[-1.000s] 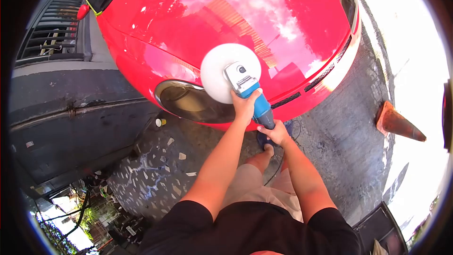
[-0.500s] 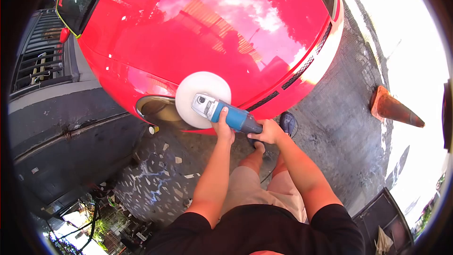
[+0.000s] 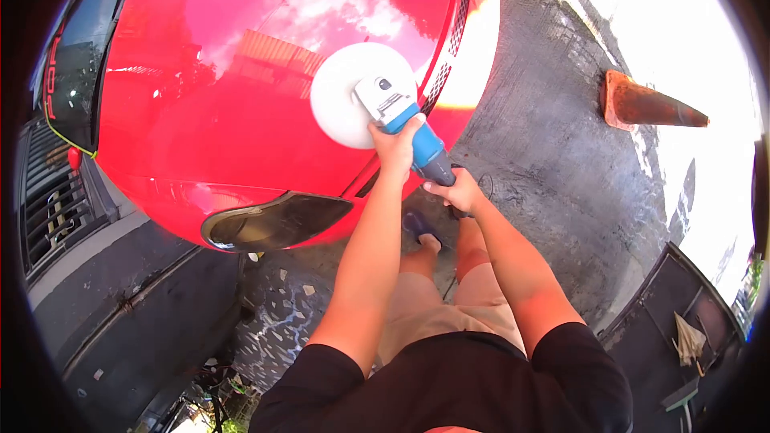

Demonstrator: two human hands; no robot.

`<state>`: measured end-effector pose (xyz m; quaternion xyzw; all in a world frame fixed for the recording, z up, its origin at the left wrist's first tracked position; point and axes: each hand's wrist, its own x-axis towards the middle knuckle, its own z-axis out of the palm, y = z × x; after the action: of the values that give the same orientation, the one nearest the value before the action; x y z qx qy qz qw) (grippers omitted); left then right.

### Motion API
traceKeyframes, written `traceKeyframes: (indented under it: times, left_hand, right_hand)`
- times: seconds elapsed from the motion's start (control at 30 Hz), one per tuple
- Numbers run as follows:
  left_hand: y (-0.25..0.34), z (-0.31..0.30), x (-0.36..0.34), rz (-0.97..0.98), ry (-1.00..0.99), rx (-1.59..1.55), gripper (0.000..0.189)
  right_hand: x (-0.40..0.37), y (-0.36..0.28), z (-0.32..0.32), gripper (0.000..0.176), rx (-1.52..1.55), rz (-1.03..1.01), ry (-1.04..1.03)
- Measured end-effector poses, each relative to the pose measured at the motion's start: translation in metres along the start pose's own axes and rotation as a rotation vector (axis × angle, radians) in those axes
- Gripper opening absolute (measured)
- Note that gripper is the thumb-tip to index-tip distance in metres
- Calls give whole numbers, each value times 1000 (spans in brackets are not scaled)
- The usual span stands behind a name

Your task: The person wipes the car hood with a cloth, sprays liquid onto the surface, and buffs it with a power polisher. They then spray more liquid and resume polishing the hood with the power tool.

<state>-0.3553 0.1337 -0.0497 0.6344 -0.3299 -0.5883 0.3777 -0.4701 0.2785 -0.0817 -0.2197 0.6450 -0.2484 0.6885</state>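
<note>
A blue and grey power polisher (image 3: 419, 138) with a wide white round pad (image 3: 343, 95) is over the hood of a red car (image 3: 184, 104). My left hand (image 3: 395, 144) wraps round the polisher's body just behind its silver head. At the dark rear end of the tool, my right hand (image 3: 459, 192) is closed on the handle. The pad overlaps the front part of the hood, near the mesh grille (image 3: 437, 87). Below the pad, the car's dark headlight (image 3: 277, 220) shows at the near corner.
An orange traffic cone (image 3: 654, 103) lies on its side on the concrete floor (image 3: 553, 136) to the right. A dark wall (image 3: 144, 305) runs close along the car's left side. A dark metal panel (image 3: 674, 313) stands at the lower right.
The polisher, in both hands, has moved from above the headlight corner up and onto the hood near the grille. My view has turned, so the car appears shifted left.
</note>
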Motion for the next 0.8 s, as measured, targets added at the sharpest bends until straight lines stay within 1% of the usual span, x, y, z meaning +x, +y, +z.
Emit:
traceKeyframes:
  times: [0.07, 0.13, 0.2, 0.27, 0.33, 0.37, 0.4, 0.47, 0.5, 0.6, 0.63, 0.67, 0.7, 0.8]
  left_hand:
    - [-8, 7, 3, 41, -39, 71, 88]
    - [-9, 5, -5, 48, -36, 97, 88]
    - [-13, -7, -14, 20, -3, 104, 88]
    - [-18, -30, -24, 47, 27, 67, 87]
    - [-22, -62, -31, 65, 56, -20, 85]
    - [-21, -78, -38, 56, 82, -60, 84]
    - [-20, -93, -45, 66, 137, -57, 83]
    - [-20, -131, -55, 55, 174, -78, 86]
    - [-21, -150, -59, 60, 199, -96, 87]
    - [-37, -200, -70, 82, 259, -157, 87]
    - [-45, -215, -72, 98, 269, -182, 86]
    - [-52, -228, -72, 116, 276, -209, 85]
    - [-55, -237, -76, 131, 248, -224, 77]
    - [-62, -243, -86, 111, 282, -347, 67]
  right_hand:
    - [3, 21, 8, 45, 134, -59, -22]
    - [-1, 31, 17, 43, 232, -85, -31]
    - [-3, 38, 22, 42, 184, -76, -48]
    - [-10, 48, 37, 43, 133, -58, -70]
    - [-14, 44, 55, 44, 75, -60, -94]
    - [-15, 43, 67, 41, -2, -35, -89]
    - [-16, 42, 77, 43, -68, -24, -106]
    - [-21, 37, 99, 46, -199, -3, -142]
    - [-24, 34, 110, 51, -230, -12, -155]
    - [-22, 44, 142, 54, -408, -138, -136]
    - [-26, 40, 149, 58, -437, -192, -140]
    - [-28, 35, 154, 59, -461, -187, -162]
    - [-28, 33, 157, 60, -486, -182, -184]
    - [-27, 34, 156, 63, -554, -203, -219]
